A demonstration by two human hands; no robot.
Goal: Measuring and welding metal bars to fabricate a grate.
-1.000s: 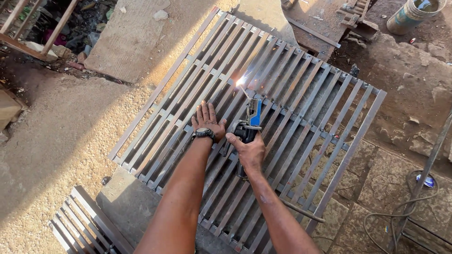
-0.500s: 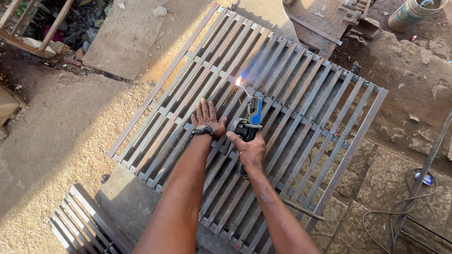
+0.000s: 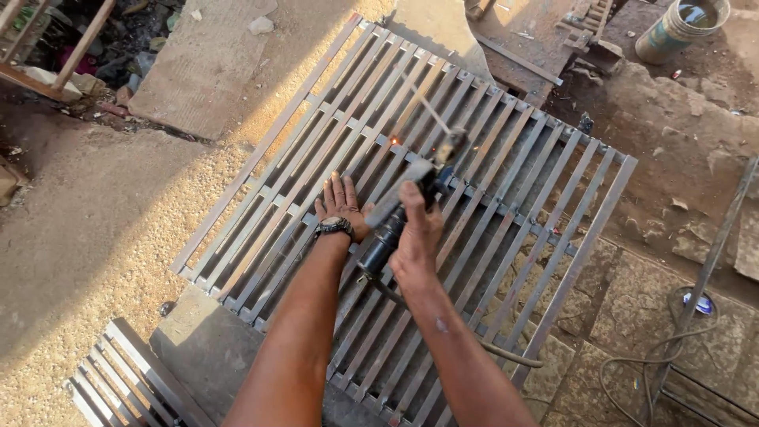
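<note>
A large metal grate (image 3: pixel 506 150) of parallel bars lies flat on the ground. My left hand (image 3: pixel 340 203), with a wristwatch, presses flat and open on its bars. My right hand (image 3: pixel 415 233) grips a dark welding electrode holder (image 3: pixel 395 217), lifted above the grate and blurred by motion. A thin rod (image 3: pixel 431 107) sticks out from its jaws toward the far side. A small glowing orange spot (image 3: pixel 394 141) shows on a bar just beyond my left hand.
A smaller grate (image 3: pixel 126 379) lies at the lower left. A bucket (image 3: pixel 676 28) stands at the top right. Cables (image 3: pixel 672 356) curl on the stone paving at the lower right beside a slanted metal bar (image 3: pixel 711 261). Concrete slabs and sandy ground lie on the left.
The bright arc at the rod's tip has gone out, leaving a small orange glow. My right hand has lifted the holder off the grate and tilted it. My left hand stays put.
</note>
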